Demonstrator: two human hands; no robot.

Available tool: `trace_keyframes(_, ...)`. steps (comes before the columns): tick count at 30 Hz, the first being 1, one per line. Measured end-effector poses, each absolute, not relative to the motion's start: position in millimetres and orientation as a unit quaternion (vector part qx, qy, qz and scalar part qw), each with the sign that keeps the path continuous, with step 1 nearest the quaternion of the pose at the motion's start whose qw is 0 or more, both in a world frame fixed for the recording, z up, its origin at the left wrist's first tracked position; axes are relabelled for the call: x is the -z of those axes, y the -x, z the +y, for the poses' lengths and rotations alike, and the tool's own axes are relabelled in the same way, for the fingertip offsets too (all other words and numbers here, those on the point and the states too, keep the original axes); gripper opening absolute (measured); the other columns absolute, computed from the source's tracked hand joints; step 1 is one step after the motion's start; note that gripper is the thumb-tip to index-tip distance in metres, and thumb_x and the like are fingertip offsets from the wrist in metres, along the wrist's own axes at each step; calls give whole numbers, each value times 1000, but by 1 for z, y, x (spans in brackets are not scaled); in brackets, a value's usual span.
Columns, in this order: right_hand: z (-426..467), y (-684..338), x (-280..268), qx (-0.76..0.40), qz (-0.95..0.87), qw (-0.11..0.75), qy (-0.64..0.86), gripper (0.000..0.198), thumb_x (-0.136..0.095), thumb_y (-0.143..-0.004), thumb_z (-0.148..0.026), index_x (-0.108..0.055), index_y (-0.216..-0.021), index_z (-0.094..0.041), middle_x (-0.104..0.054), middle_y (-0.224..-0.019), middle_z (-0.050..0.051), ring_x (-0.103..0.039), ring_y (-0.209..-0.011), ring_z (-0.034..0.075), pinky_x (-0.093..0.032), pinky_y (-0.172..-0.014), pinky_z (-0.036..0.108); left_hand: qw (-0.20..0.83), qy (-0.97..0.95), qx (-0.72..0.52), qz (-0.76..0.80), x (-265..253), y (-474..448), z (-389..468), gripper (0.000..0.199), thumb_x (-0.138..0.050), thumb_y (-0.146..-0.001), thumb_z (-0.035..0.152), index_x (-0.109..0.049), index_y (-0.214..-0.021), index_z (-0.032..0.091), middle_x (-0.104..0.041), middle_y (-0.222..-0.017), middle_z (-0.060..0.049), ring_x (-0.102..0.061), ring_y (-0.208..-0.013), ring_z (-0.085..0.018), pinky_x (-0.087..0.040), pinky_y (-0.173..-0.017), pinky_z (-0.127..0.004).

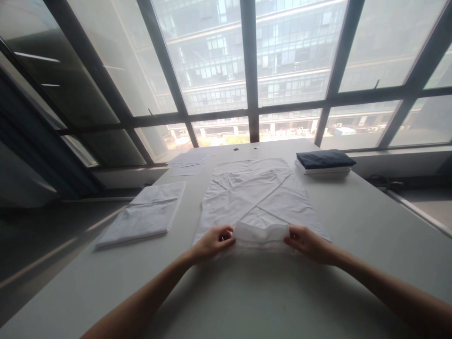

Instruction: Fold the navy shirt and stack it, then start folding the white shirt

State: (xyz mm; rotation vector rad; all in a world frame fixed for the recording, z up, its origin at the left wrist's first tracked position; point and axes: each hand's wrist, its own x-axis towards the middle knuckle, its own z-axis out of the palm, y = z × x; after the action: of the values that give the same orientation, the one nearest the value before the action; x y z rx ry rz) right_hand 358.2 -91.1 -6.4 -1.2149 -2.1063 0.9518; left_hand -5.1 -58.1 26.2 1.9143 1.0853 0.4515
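Observation:
A thin white garment (252, 193) lies spread on the table, its far part flat with creases and diagonal folded edges crossing its middle. Its near edge is raised in a short, slightly translucent band between my hands; whether that band is a collar or a hem I cannot tell. My left hand (215, 241) pinches the left end of the band between thumb and fingers. At the right end, my right hand (305, 241) grips the same band, thumb towards the middle. The fingertips are partly hidden by the fabric.
A folded white cloth (144, 214) lies on the white table (370, 245) at left. Sheets of white paper (187, 162) rest behind it. At the back right, a dark blue folded cloth (323, 159) tops a white stack. Large windows (212, 61) rise beyond the table.

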Motion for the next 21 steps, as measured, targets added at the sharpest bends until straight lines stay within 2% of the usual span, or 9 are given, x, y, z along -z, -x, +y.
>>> trace_keyframes(2, -88, -359, 15, -380, -754, 292, 450, 33, -59, -97, -43, -63, -120, -20, -58, -75, -3, -50, -66, 15, -40, -60, 25, 443, -756, -197, 440, -23, 4, -58, 46, -67, -88, 59, -63, -103, 16, -64, -82, -1, -54, -71, -15, -40, -65, -24)
trace_keyframes(4, -85, -358, 20, -390, -741, 318, 445, 60, -61, -95, -38, -43, -150, -20, -56, -72, -6, -50, -64, 14, -41, -61, 25, 453, -743, -213, 444, -18, 5, -58, 45, -69, -88, 56, -58, -107, 16, -61, -77, 2, -52, -67, -14, -40, -63, -24)
trace_keyframes(6, -84, -357, 22, -360, -742, 331, 458, 74, -61, -93, -33, -30, -159, -20, -56, -71, -7, -51, -63, 14, -42, -64, 25, 463, -734, -225, 443, -13, 5, -57, 48, -69, -87, 52, -53, -115, 17, -58, -72, 5, -51, -64, -13, -39, -61, -24)
trace_keyframes(8, -86, -356, 22, -308, -757, 319, 479, 73, -61, -92, -30, -34, -159, -21, -60, -73, -5, -53, -64, 14, -43, -66, 27, 453, -737, -234, 444, -9, 5, -56, 51, -70, -87, 47, -49, -123, 18, -57, -70, 7, -51, -63, -13, -40, -61, -24)
trace_keyframes(10, -87, -355, 20, -256, -779, 294, 491, 61, -61, -92, -28, -49, -152, -22, -64, -76, -3, -56, -66, 15, -43, -67, 28, 409, -757, -234, 452, -6, 5, -56, 48, -68, -89, 41, -51, -127, 18, -59, -69, 6, -53, -62, -13, -42, -62, -24)
trace_keyframes(12, -88, -355, 19, -216, -801, 269, 490, 42, -61, -93, -28, -67, -134, -23, -66, -79, 0, -59, -70, 17, -44, -70, 29, 331, -798, -221, 453, -7, 5, -56, 41, -67, -90, 36, -58, -125, 19, -62, -73, 4, -56, -64, -15, -45, -65, -26)
trace_keyframes(14, -89, -355, 18, -192, -815, 255, 484, 28, -61, -94, -29, -76, -116, -24, -68, -83, 2, -62, -74, 18, -46, -73, 30, 248, -842, -215, 429, -12, 6, -56, 36, -70, -89, 31, -64, -122, 21, -67, -86, -1, -62, -74, -17, -50, -73, -30)
trace_keyframes(18, -91, -354, 16, -146, -826, 270, 472, 24, -57, -97, -26, -77, -111, -22, -69, -90, 6, -65, -80, 21, -50, -77, 33, 162, -875, -280, 361, -29, 3, -60, 19, -59, -99, 24, -68, -116, 22, -69, -114, -8, -67, -107, -22, -52, -97, -37)
trace_keyframes(21, -96, -348, 11, -83, -832, 324, 442, 27, -51, -100, -21, -74, -114, -20, -71, -98, 10, -66, -90, 24, -53, -82, 37, 136, -894, -287, 315, -35, -8, -65, 27, -46, -107, 21, -67, -123, 22, -69, -127, -9, -64, -120, -21, -51, -106, -38)
